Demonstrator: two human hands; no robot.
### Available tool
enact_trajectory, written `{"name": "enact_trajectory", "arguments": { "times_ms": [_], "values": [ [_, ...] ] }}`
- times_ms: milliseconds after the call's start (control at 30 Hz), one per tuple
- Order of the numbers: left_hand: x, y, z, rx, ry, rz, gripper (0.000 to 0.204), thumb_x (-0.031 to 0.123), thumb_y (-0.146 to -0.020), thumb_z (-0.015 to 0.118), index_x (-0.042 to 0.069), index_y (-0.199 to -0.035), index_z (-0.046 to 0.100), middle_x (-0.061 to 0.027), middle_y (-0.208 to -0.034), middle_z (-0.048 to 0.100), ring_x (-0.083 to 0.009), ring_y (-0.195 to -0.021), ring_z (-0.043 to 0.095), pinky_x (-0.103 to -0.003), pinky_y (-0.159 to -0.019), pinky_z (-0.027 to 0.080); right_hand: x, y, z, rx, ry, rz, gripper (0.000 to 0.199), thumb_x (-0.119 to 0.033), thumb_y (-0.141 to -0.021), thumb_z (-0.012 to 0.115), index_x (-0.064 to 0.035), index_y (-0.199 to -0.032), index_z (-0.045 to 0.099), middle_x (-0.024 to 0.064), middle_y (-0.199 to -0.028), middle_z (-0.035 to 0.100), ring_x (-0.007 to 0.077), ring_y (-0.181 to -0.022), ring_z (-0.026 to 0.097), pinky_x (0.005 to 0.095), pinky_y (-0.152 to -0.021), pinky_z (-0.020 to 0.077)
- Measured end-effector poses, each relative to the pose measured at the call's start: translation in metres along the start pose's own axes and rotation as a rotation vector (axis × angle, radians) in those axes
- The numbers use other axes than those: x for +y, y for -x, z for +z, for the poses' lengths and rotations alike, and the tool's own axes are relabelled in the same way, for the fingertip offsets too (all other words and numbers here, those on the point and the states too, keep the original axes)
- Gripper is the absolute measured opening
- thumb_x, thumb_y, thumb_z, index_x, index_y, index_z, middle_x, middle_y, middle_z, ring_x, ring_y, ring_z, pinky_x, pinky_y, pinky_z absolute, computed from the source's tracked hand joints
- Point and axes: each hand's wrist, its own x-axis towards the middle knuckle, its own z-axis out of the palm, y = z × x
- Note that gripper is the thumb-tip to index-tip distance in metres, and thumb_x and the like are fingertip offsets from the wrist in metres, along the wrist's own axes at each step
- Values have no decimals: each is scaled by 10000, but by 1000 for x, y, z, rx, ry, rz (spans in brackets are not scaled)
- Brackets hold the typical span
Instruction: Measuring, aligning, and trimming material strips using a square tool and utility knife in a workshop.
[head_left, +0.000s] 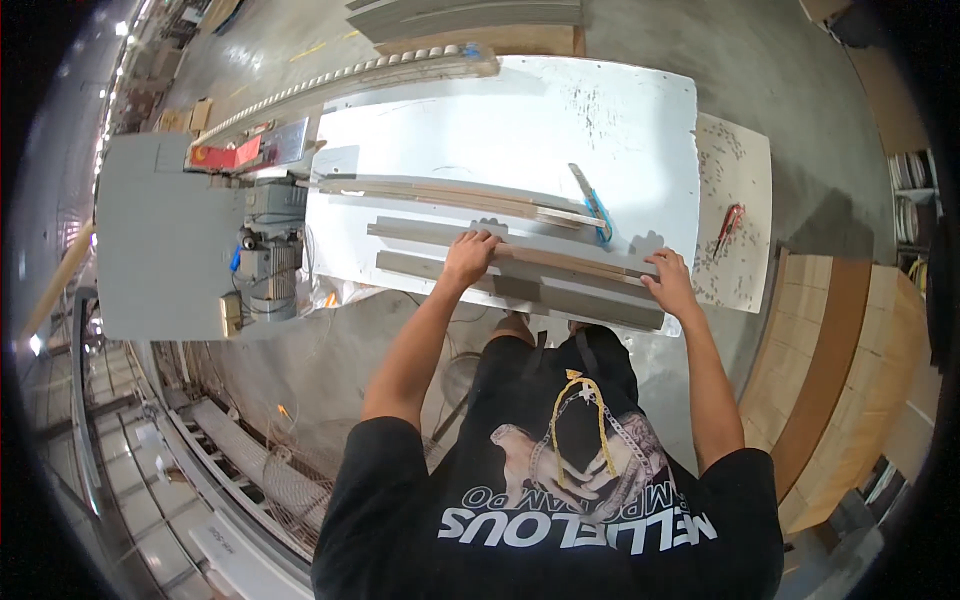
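On the table (420, 130), near side: left hand (472, 257), right hand (670, 280) gripping one brown strip (575, 262), apparently midway; farther strips (450, 195) untouched.

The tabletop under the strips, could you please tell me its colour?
White, with dark marks; the tabletop shows best in the head view.

Includes two front rows of strips (572, 264), one rear bundle (450, 196) with individual strips too tightly packed to count, one blue cutter (598, 215) and one red tool (730, 230).
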Motion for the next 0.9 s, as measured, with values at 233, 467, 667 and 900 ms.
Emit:
{"name": "enact_trajectory", "arguments": {
  "times_ms": [233,467,667,900],
  "values": [
    [-5,-20,-18,255,74,121,526,377,-900,780,132,-1345,645,-145,-1294,675,-394,-1217,600,-507,-1089,448,-26,36,8,342,-99,152,379,-172,-877,759,-69,-1229,664,154,-1306,603,375,-1237,551,469,-1071,453],
    [-73,-55,-49,324,79,41,496,307,-888,788,101,-1320,656,-136,-1254,676,-372,-1198,600,-469,-1052,465,-50,55,28,363,-49,256,435,-179,-853,785,-68,-1253,656,143,-1306,596,360,-1253,537,464,-1090,440],
    [-106,-65,-39,361,141,135,359,272,-888,778,98,-1199,735,-91,-1191,696,-331,-1162,611,-460,-1016,472,-89,55,32,378,27,305,449,-192,-855,792,-83,-1267,649,130,-1332,581,351,-1283,527,457,-1108,435],
    [-114,-72,-29,436,228,229,221,227,-900,758,111,-1087,781,-89,-1145,710,-318,-1125,629,-443,-988,484,-127,18,38,335,52,291,481,-203,-853,793,-71,-1289,637,146,-1330,578,367,-1253,545,479,-1073,460]
  ]
}}
